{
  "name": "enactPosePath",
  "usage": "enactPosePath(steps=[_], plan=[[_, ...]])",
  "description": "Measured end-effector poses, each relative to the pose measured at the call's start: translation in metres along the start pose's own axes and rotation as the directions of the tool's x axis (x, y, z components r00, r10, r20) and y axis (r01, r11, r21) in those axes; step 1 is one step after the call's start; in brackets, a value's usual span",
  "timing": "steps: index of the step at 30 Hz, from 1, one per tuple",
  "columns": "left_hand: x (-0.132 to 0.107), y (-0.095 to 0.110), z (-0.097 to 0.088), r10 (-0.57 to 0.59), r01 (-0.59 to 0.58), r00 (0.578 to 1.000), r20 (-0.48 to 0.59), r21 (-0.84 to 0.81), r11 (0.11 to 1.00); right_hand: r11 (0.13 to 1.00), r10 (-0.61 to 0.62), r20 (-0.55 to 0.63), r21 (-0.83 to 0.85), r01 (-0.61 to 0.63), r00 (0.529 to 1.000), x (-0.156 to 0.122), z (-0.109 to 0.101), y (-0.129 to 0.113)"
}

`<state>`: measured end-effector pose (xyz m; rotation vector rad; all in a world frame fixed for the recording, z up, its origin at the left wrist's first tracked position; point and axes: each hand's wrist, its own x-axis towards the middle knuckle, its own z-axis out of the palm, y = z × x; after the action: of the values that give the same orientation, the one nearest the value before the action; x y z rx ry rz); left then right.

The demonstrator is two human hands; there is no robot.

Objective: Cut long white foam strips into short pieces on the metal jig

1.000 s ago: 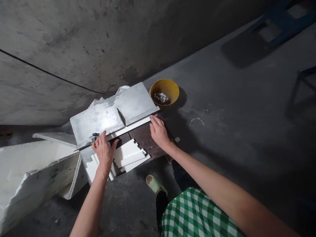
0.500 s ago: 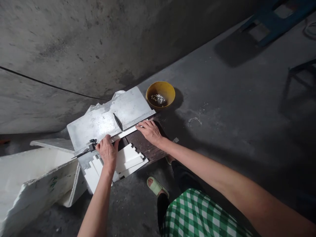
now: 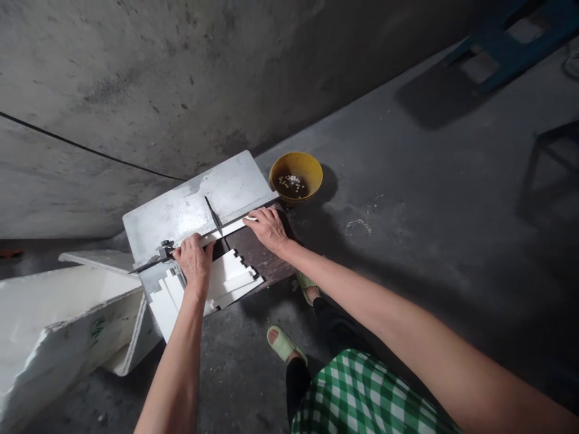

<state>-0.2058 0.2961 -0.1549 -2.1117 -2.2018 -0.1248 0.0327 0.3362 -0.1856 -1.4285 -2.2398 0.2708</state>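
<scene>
here, far left: a broken white foam box lies on the concrete floor, open side up. just right of it sits a low cutting bench with a pale metal plate tilted up toward the wall.

left hand is pressed down, fingers curled, at the near end of a thin white strip that lies along the plate's lower edge; whether it grips the strip or only pins it, cannot tell. under the wrist – a stepped stack of white foam sheets on the dark board.

a thin dark blade stands out of the plate, between the two hands. right hand lies flat, fingers spread, on the strip's far end. hands apart, one at each end.

farther right, a yellow bowl holds small white bits.

risk, as judged – fingertips sit close to the blade; a slip along the strip could bring them onto it. uneven pressure could snap or skew the strip.

hard to make out: the dark fitting by the left hand, the blade's mounting, the strip's middle. blue frame at top right is cut off.
</scene>
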Motion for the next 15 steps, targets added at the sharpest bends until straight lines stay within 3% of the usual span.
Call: enactPosePath(steps=[8, 15], plan=[[-0.035, 0.004, -0.011, 0.116, -0.117, 0.993, 0.029, 0.017, 0.993, 1.000, 0.019, -0.020, 0.007, -0.019, 1.000, -0.037, -0.017, 0.008], [-0.047, 0.000, -0.019, 0.189, -0.193, 0.975, 0.118, 0.024, 0.981, 0.998, 0.060, -0.021, -0.031, -0.060, 0.998, -0.059, -0.040, 0.028]])
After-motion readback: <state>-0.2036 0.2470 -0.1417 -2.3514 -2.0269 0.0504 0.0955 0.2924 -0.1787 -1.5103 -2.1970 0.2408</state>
